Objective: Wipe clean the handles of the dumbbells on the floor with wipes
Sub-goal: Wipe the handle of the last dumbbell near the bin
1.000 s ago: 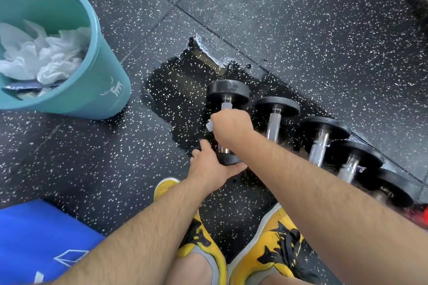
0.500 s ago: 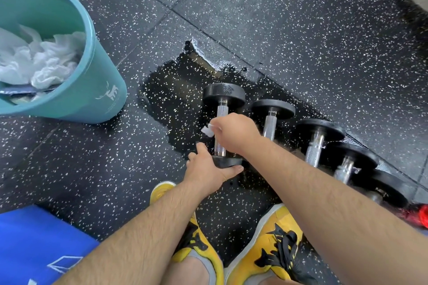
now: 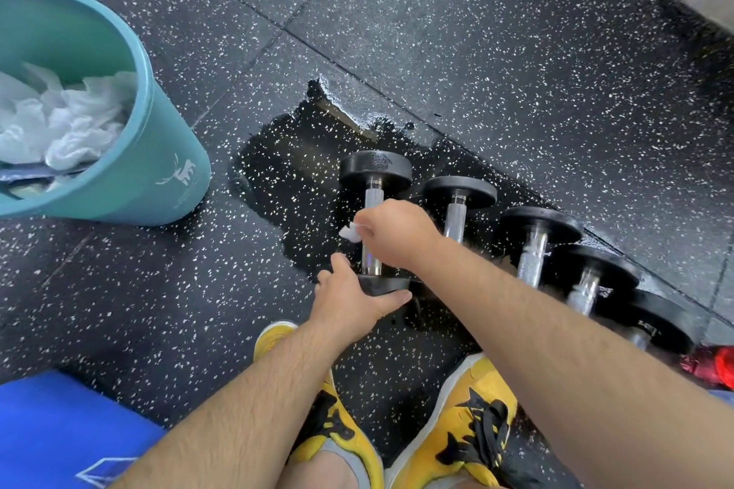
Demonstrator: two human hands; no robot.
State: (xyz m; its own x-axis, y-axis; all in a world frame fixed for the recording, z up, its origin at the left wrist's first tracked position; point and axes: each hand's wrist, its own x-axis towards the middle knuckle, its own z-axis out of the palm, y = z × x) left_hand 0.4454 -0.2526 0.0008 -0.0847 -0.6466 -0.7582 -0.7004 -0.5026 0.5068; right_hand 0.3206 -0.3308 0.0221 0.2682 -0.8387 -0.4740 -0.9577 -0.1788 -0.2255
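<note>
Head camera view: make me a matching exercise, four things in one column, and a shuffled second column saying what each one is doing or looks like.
Column one
1. teal bin
2. left hand
3. right hand
4. shoes

Column two
A. holds a white wipe round the handle of the leftmost dumbbell
B. yellow with black laces
C. grips the near end of the leftmost dumbbell
D. contains crumpled wipes

Pairs: 1-D, 2-C, 3-A, 4-B
</note>
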